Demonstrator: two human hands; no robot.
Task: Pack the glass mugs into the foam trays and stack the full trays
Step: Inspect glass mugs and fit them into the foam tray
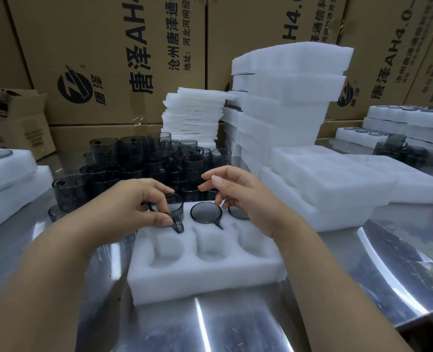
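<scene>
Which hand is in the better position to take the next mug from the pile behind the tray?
The right hand: it is open and holds nothing, near the pile of loose mugs. The left hand grips a mug not yet fully down in the foam tray.

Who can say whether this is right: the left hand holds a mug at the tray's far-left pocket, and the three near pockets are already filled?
Wrong in one respect: the head view shows the three near pockets of the foam tray empty. The rest stands: the left hand holds a mug at the far-left pocket.
</scene>
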